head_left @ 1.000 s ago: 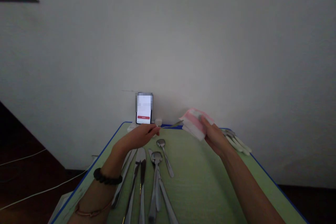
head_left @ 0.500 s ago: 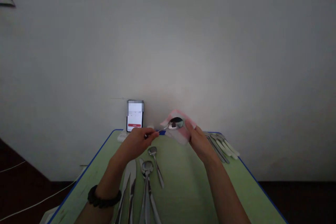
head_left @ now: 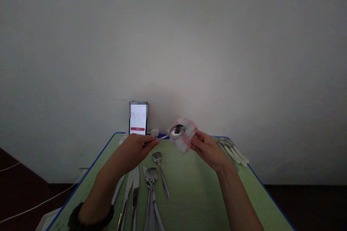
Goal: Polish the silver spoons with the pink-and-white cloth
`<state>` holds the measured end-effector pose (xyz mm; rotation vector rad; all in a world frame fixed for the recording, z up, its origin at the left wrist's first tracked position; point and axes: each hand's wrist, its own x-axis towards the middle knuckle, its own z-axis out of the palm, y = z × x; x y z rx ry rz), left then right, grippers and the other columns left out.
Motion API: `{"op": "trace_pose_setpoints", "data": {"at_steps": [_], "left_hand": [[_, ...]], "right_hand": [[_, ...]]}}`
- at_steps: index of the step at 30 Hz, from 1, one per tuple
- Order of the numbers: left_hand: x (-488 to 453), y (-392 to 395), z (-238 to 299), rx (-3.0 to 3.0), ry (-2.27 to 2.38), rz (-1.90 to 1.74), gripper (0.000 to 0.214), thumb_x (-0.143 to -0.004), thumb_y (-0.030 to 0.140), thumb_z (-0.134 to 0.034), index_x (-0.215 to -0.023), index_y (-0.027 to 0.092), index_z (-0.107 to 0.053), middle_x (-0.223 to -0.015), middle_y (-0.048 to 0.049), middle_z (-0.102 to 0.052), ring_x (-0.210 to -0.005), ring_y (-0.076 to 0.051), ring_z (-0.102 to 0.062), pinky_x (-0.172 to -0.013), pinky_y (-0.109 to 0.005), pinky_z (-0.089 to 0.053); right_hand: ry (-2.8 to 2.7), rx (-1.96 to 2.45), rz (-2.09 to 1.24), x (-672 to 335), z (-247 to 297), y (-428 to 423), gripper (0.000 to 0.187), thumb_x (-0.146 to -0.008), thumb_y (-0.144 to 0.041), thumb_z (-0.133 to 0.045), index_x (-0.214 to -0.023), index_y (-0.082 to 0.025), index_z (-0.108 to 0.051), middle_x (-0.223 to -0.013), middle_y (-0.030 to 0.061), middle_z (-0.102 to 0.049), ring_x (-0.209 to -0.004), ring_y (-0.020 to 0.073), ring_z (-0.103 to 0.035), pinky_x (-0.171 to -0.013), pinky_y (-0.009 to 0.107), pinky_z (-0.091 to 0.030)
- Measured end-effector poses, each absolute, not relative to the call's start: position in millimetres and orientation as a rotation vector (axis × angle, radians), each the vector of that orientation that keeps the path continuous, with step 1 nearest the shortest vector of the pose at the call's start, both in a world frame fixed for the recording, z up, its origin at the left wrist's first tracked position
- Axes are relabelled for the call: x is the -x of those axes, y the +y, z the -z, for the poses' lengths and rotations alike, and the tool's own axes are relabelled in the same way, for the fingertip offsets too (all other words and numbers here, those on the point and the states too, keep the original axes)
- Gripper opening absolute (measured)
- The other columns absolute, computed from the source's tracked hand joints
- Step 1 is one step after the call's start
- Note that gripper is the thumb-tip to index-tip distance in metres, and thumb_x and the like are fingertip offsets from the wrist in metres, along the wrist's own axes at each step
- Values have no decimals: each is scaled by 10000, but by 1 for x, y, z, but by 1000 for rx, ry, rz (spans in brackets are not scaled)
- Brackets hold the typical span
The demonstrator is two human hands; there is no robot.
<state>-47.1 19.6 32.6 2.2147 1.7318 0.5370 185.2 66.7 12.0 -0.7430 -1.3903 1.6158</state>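
My left hand (head_left: 140,146) pinches the handle of a metal spoon (head_left: 178,132), whose bowl points to the right above the far end of the table. In my right hand (head_left: 207,148) is a pink and white cloth (head_left: 187,140), gripped at its right edge and spread behind the spoon's bowl. Below my left hand, a smaller spoon (head_left: 160,173) lies on the green table. Beside it is a group of spoons (head_left: 151,184) overlapping one another. Several table knives (head_left: 135,187) lie left of these, partly covered by my left forearm.
A lit phone (head_left: 138,118) leans against the wall at the table's far edge, with a white plug (head_left: 154,132) close by. White-handled cutlery (head_left: 235,153) lies at the far right, partly behind my right hand. Blue edging (head_left: 89,173) borders the green table (head_left: 189,191); a white cable (head_left: 40,202) runs at left.
The spoon and both hands have shifted slightly left and down. My right hand has drawn back from the spoon's bowl, and the cloth has turned and bunched a little.
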Motion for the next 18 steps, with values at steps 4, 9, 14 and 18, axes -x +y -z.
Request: {"op": "trace_pose_setpoints", "data": {"at_steps": [4,9,14,18], "left_hand": [[42,14,-39,-2289,1718,-487,383,-901,390,-383,-784,187,-686,-640,-22,-658,-554,-135,-545,-543,-226,-294],[29,6,-43,-2373,1646,-470,353,-912,305,-378,-759,185,-673,-692,-24,-670,-621,-137,-574,-581,-228,-309],[28,5,-39,-2394,1640,-443,352,-910,298,-391,-688,186,-640,-624,-2,-631,-576,-123,-545,-565,-226,-297],[34,4,-38,-2373,1618,-466,366,-911,312,-394,-653,185,-620,-594,11,-608,-562,-116,-534,-566,-221,-303]], "right_hand": [[-1564,840,-1465,-180,-15,63,234,-728,-368,-655,-852,-171,-631,-732,-6,-639,-664,104,-551,-685,227,-436],[-1612,921,-1248,-170,-8,65,263,-723,-410,-640,-681,-157,-581,-575,-13,-581,-524,110,-494,-544,234,-388],[-1649,918,-1180,-166,-1,66,263,-722,-396,-634,-615,-170,-551,-512,-21,-551,-478,112,-476,-508,239,-370],[-1664,952,-1126,-165,0,66,263,-720,-402,-634,-630,-171,-546,-515,-32,-532,-493,107,-459,-498,229,-349]]}}
